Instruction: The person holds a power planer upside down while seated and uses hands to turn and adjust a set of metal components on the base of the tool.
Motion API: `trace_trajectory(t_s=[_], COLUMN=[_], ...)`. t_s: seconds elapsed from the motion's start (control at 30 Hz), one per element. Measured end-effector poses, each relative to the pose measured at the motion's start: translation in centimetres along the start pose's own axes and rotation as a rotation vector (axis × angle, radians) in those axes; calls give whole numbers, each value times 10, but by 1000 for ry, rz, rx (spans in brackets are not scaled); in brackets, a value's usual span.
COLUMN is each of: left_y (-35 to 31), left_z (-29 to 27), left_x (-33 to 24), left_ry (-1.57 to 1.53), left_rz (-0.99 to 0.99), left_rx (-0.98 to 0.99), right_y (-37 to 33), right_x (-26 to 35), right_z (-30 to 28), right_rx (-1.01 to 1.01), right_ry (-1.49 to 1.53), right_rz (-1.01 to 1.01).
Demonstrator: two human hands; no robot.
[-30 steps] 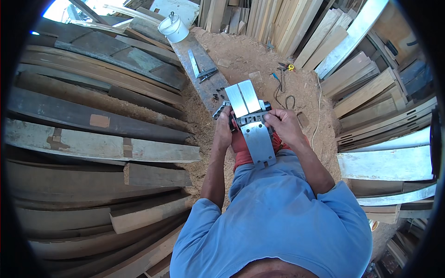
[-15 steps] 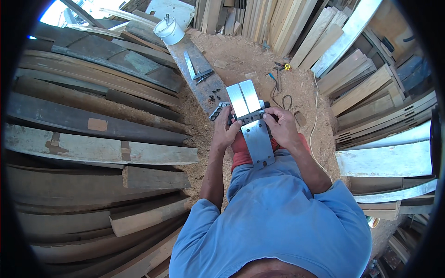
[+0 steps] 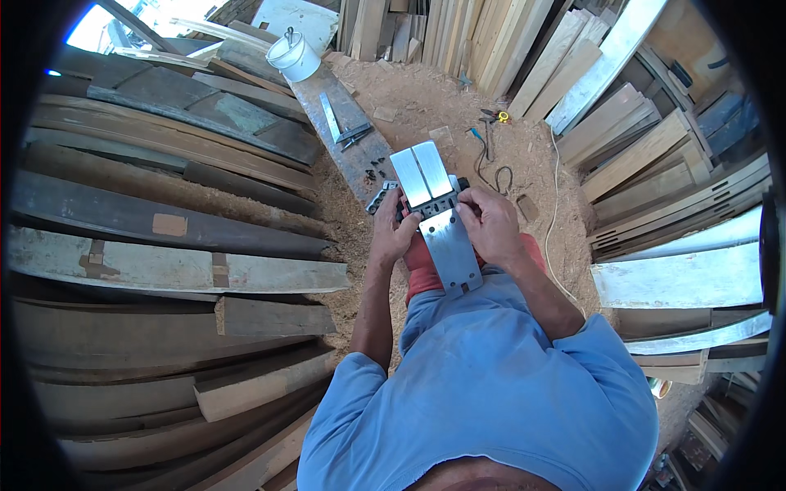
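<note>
An electric hand planer (image 3: 453, 258) rests upside down across my lap, its shiny metal sole facing up. The grooved half of the sole (image 3: 421, 173) points away from me, the flat half toward my waist. Between them lies the dark cutter block (image 3: 436, 206). My left hand (image 3: 393, 235) grips the planer's left side, thumb near the cutter block. At the opposite side my right hand (image 3: 493, 225) is closed round the edge, thumb and fingers pressed at the block's right end. Whether a small part sits in those fingers cannot be made out.
On a plank (image 3: 348, 155) ahead lie a square (image 3: 330, 119), a clamp-like tool (image 3: 354, 134), small dark pieces and a metal part (image 3: 381, 198). A white bucket (image 3: 293, 57) stands at its far end. Stacked boards line both sides. A pale cord (image 3: 557, 204) crosses the shavings-covered floor.
My right hand has shifted slightly, its fingers curling closer over the right end of the cutter block. The left hand keeps its grip, and the planer is tilted a little differently.
</note>
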State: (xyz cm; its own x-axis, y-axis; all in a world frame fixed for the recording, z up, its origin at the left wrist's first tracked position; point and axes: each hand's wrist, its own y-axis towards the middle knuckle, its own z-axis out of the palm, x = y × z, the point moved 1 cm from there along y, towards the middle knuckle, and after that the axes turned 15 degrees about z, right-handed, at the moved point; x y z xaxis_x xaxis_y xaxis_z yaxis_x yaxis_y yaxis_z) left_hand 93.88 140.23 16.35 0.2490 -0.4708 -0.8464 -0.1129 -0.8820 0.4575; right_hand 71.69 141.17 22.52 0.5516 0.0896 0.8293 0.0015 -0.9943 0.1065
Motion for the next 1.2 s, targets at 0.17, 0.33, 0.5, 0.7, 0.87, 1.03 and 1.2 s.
trace_trajectory(t_s=[0.17,0.33,0.5,0.7,0.87,1.03,1.2], left_y=[1,0,-1,-1,-3,-3,-4], left_z=[0,0,-1,-1,-1,0,0], left_x=[-2,-6,-3,-3,1,3,5], left_ry=[-27,-50,-57,-27,-27,-33,-40], left_rz=[-14,-14,-35,-13,-15,-16,-33], left_rx=[-18,-52,-51,-46,-54,-60,-72], right_y=[-3,-6,-13,-13,-13,-12,-11], right_x=[-1,-2,0,2,3,1,0], right_z=[2,4,6,13,14,16,17], right_rx=[8,32,47,87,96,89,86], right_ry=[-96,-89,-147,-162,-156,-143,-146], right_rz=[-75,-72,-83,-95,-98,-127,-148])
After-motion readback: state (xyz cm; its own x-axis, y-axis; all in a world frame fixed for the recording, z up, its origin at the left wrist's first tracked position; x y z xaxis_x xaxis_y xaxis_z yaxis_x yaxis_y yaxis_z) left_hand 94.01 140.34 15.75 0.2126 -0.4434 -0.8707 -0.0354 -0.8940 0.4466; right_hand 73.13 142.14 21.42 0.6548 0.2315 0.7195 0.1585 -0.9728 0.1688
